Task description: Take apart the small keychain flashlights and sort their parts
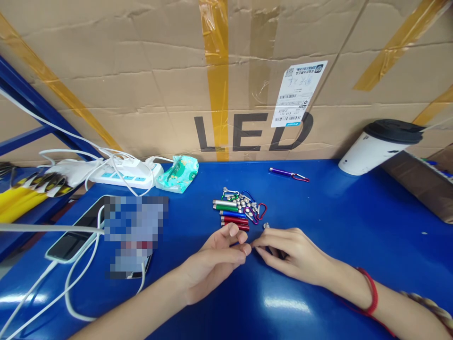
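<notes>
Just in front of a group of small metal tubes, my left hand (pixel 217 259) is turned palm inward with its fingers curled; whatever it may hold is hidden. My right hand (pixel 295 252) is beside it, thumb and fingers pinched together near the left fingertips, on something too small to make out. A small silver piece (pixel 266 225) lies by its knuckles. The tubes are silver (pixel 225 202), green (pixel 225 208), blue (pixel 232 214) and red (pixel 234 220). Next to them lie silver button-like pieces (pixel 243 203) and coloured carabiners (pixel 262 211).
A purple tube with a red carabiner (pixel 288 174) lies farther back. At the right back a lidded paper cup (pixel 375 148) leans. On the left are a phone (pixel 76 238), white cables, a power strip (pixel 123 175) and a tissue pack (pixel 179 174). A cardboard box (pixel 170 94) stands behind.
</notes>
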`<state>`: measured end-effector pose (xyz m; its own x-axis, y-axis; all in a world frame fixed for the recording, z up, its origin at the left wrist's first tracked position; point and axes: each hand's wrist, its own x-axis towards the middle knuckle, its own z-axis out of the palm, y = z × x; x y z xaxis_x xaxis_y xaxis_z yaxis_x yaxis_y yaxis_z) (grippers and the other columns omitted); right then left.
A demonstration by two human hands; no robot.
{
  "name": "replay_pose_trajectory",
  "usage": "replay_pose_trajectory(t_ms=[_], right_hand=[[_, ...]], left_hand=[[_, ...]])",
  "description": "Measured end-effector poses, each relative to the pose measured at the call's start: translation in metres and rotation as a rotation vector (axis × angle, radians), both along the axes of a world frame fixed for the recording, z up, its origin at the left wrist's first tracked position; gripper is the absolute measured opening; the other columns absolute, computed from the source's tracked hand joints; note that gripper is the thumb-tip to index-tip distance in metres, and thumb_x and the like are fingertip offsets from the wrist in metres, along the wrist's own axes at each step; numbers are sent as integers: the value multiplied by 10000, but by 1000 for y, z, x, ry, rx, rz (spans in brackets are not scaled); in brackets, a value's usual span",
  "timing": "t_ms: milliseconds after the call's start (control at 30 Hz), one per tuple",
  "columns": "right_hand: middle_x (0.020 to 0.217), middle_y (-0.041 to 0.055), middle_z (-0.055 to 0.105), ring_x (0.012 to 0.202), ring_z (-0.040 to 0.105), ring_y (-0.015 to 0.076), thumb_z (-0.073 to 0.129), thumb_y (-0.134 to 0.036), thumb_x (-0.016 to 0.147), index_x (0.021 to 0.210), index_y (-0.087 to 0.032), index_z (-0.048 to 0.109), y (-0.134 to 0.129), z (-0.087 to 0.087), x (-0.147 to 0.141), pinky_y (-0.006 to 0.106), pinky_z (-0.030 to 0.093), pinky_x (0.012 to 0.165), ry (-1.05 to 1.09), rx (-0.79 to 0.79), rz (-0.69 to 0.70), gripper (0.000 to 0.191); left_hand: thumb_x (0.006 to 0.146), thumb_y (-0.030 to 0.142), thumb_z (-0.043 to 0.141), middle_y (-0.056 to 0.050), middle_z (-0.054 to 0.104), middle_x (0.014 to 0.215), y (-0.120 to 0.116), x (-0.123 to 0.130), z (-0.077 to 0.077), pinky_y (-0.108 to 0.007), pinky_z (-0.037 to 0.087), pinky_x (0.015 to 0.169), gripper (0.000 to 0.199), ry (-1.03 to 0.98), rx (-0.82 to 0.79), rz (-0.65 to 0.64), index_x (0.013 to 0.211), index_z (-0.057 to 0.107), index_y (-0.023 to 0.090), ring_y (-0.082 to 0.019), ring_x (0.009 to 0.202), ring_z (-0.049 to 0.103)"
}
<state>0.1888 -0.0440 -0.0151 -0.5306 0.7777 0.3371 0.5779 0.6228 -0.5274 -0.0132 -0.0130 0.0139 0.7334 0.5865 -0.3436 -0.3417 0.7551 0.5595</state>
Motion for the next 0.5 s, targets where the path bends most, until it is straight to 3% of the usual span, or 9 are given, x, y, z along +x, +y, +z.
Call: replay_pose_trajectory(t_ms=[500], right_hand=[[718,7,633,510,507,75,446,-195,910,950,-172,631,1,1,-1,194,398,501,16,7,6,192]], left_hand=[[605,-69,611,44,478,779,-1,0,-2,-200,322,656,342,3,2,-5,730,428,192,-66,696,480]])
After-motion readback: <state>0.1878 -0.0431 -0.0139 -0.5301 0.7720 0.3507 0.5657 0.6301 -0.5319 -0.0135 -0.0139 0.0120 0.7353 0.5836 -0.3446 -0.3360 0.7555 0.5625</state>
